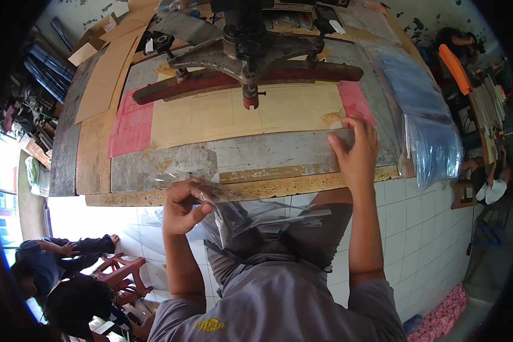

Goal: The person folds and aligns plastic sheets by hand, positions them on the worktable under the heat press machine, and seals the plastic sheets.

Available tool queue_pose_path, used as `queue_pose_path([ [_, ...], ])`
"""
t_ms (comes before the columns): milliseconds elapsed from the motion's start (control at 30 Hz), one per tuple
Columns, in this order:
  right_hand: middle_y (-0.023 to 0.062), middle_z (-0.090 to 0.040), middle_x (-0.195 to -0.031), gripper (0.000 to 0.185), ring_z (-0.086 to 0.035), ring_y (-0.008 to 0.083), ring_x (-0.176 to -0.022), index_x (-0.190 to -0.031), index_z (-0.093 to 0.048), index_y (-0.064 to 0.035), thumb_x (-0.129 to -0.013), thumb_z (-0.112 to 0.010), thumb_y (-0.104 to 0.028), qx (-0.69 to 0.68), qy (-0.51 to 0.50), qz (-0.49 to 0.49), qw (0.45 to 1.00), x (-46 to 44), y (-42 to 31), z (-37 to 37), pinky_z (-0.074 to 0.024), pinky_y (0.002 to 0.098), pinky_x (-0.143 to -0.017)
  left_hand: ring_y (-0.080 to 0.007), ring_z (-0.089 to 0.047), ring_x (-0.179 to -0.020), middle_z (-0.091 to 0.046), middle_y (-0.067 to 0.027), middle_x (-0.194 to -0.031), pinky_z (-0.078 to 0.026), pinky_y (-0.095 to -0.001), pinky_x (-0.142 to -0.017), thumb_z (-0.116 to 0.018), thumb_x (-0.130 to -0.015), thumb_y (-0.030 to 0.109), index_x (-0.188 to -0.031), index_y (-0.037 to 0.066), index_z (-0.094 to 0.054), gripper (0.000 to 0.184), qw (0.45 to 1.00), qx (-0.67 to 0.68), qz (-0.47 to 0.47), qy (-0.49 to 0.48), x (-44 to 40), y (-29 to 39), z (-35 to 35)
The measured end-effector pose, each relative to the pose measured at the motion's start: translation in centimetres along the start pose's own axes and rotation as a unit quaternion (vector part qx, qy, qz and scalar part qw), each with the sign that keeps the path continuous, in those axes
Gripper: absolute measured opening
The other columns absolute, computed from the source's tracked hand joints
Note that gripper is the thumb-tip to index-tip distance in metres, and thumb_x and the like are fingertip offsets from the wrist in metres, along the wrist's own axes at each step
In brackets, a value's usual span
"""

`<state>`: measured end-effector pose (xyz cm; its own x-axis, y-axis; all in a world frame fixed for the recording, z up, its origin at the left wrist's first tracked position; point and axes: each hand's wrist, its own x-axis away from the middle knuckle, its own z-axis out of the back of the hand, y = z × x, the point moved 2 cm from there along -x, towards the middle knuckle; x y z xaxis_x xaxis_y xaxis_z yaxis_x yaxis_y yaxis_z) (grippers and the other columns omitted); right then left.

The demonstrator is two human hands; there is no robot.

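My left hand (183,206) is closed at the bench's front edge, with a crumpled clear plastic sheet (239,219) in its fingers; the sheet hangs over my lap. Towards the right end of a long yellowish sheet (222,117), my right hand (358,149) rests low over the board, thumb and fingers apart. A small pale patch (336,125) shows beside its fingertips. Pink sheets (130,128) lie at both ends of the yellowish one. Above them is a dark metal press head (246,54) with a long red bar (319,71).
Stacked clear plastic sheets (422,114) overhang the bench's right side. Cardboard (105,85) lies along its left. People sit at lower left, near a red stool (119,273), and at far right. A pink heap (442,316) is on the tiled floor.
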<state>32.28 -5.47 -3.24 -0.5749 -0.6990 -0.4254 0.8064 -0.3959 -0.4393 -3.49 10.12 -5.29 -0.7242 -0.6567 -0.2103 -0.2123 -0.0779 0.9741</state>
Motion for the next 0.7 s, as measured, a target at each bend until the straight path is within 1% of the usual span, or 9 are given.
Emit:
queue_pose_path([
  [33, 0.008, -0.062, -0.137, 0.044, -0.054, 0.0327, -0.132, -0.125, -0.062, -0.0126, -0.089, -0.085, -0.024, -0.013, -0.01, 0.013, 1.0, 0.4, 0.2, 0.5, -0.0368, 0.0504, -0.112, -0.0172, -0.067, -0.079, -0.071, -0.0081, -0.085, -0.052, -0.0303, -0.071, -0.081, -0.081, 0.003, -0.08, 0.001, -0.068, 0.013, 1.0, 0.015, -0.006, 0.008, 0.2, -0.2, 0.1],
  [133, 0.0086, -0.06, -0.141, 0.045, -0.052, 0.0332, -0.135, -0.125, -0.063, -0.012, -0.087, -0.085, -0.021, -0.041, -0.022, -0.009, 0.999, 1.5, 0.3, 1.4, -0.0363, 0.0499, -0.113, -0.0167, -0.067, -0.08, -0.071, -0.0082, -0.087, -0.052, -0.0299, -0.071, -0.081, -0.081, 0.002, -0.082, 0.001, -0.07, 0.012, 0.999, -0.009, -0.028, -0.018, 0.2, -0.4, 0.3],
  [167, 0.0075, -0.061, -0.138, 0.045, -0.052, 0.0321, -0.134, -0.123, -0.063, -0.0119, -0.086, -0.086, -0.019, -0.058, -0.019, -0.01, 0.998, 1.2, 0.2, 1.4, -0.0365, 0.0495, -0.113, -0.0167, -0.067, -0.08, -0.071, -0.0082, -0.087, -0.052, -0.0299, -0.071, -0.081, -0.081, 0.002, -0.082, 0.001, -0.07, 0.012, 1.0, -0.005, -0.022, -0.015, 0.3, -0.5, 0.4],
  [267, 0.0065, -0.063, -0.13, 0.043, -0.054, 0.0309, -0.128, -0.121, -0.063, -0.0124, -0.085, -0.087, -0.021, -0.041, 0.0, 0.012, 0.999, -0.3, 0.5, 0.0, -0.038, 0.0493, -0.109, -0.0166, -0.067, -0.08, -0.071, -0.0081, -0.087, -0.052, -0.0299, -0.071, -0.082, -0.081, 0.002, -0.083, 0.001, -0.071, 0.011, 1.0, 0.002, -0.011, -0.012, 0.3, -0.6, 0.3],
  [367, 0.0055, -0.063, -0.121, 0.043, -0.055, 0.0304, -0.12, -0.119, -0.063, -0.013, -0.085, -0.088, -0.022, 0.01, 0.033, -0.001, 0.999, -1.5, -0.7, -0.8, -0.0392, 0.0488, -0.104, -0.0167, -0.068, -0.081, -0.071, -0.0082, -0.087, -0.052, -0.0299, -0.071, -0.082, -0.081, 0.003, -0.084, 0.0, -0.071, 0.012, 1.0, -0.001, -0.012, -0.011, 0.2, -0.5, 0.2],
  [467, 0.0051, -0.061, -0.114, 0.042, -0.056, 0.0294, -0.115, -0.116, -0.063, -0.0136, -0.085, -0.088, -0.025, 0.033, 0.035, 0.002, 0.999, -1.9, -0.6, -1.5, -0.0396, 0.048, -0.1, -0.0169, -0.068, -0.081, -0.072, -0.0081, -0.087, -0.052, -0.0299, -0.072, -0.083, -0.082, 0.004, -0.084, 0.0, -0.071, 0.013, 1.0, 0.002, -0.018, -0.008, 0.2, -0.5, 0.1],
  [567, 0.0067, -0.063, -0.125, 0.046, -0.055, 0.0289, -0.126, -0.126, -0.063, -0.0133, -0.088, -0.085, -0.025, 0.02, -0.012, -0.032, 0.999, -1.5, -0.2, -1.2, -0.0382, 0.0498, -0.108, -0.0168, -0.068, -0.081, -0.072, -0.0075, -0.087, -0.053, -0.0296, -0.073, -0.082, -0.083, 0.005, -0.084, 0.0, -0.071, 0.013, 1.0, 0.002, -0.015, -0.007, 0.1, -0.3, -0.1],
  [667, 0.0097, -0.055, -0.153, 0.056, -0.045, 0.0301, -0.148, -0.146, -0.059, -0.0141, -0.095, -0.079, -0.022, 0.004, -0.021, 0.063, 0.998, -1.1, -0.6, -0.2, -0.0309, 0.0525, -0.121, -0.0164, -0.068, -0.08, -0.072, -0.0068, -0.087, -0.053, -0.0292, -0.073, -0.082, -0.084, 0.006, -0.084, 0.0, -0.071, 0.013, 1.0, 0.001, -0.004, -0.006, 0.1, -0.1, 0.0],
  [700, 0.0095, -0.048, -0.16, 0.058, -0.038, 0.03, -0.152, -0.152, -0.054, -0.0143, -0.098, -0.074, -0.025, 0.001, -0.075, 0.082, 0.994, -0.7, 0.0, -0.1, -0.0261, 0.0529, -0.124, -0.0162, -0.068, -0.08, -0.072, -0.0066, -0.087, -0.053, -0.0291, -0.073, -0.083, -0.084, 0.006, -0.084, 0.0, -0.07, 0.013, 1.0, -0.006, -0.005, -0.007, 0.2, -0.3, 0.1],
])
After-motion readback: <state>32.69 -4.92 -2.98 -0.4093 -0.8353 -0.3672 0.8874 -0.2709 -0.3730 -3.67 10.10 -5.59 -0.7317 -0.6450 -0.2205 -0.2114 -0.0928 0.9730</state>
